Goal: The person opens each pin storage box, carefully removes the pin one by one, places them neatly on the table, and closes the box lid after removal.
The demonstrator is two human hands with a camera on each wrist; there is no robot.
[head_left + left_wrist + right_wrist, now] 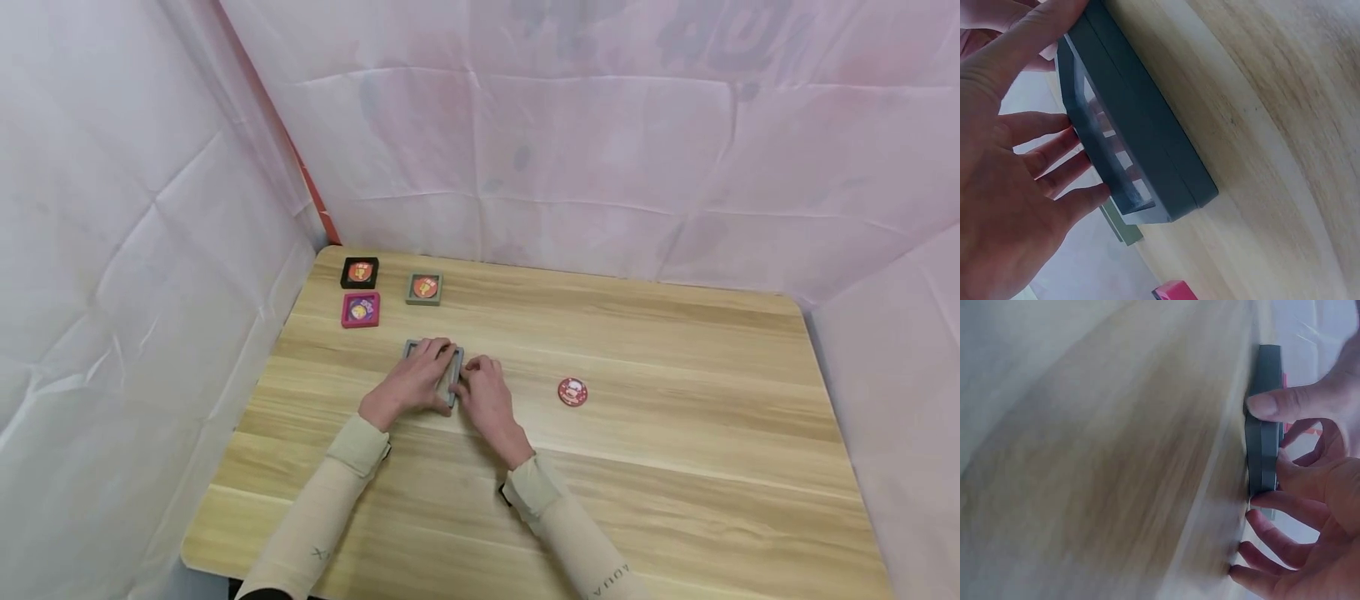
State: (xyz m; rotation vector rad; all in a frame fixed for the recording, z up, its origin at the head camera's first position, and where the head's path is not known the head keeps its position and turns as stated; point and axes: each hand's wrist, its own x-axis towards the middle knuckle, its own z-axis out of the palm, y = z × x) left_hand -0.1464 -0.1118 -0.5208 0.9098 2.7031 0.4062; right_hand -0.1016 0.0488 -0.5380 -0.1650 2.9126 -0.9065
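Observation:
A grey square display frame [456,367] with a clear window lies on the table between my two hands. My left hand [414,380] spans it, thumb at the near edge. In the left wrist view, the other fingertips [1100,192] rest along the inner edge around the window of the frame [1147,125]. At the right-hand edge, my right hand [489,402] pinches a corner of the frame. The right wrist view shows its thumb [1300,478] on the upper side and its forefinger at the lower corner, with the remaining fingers bent near the table top.
Farther back on the left stand a black frame [347,274], a pink frame [361,323] and a grey-green frame [424,301], each with a round badge inside. A red round badge [572,392] lies right of my right hand. White cloth walls [562,150] surround the wooden table [675,467].

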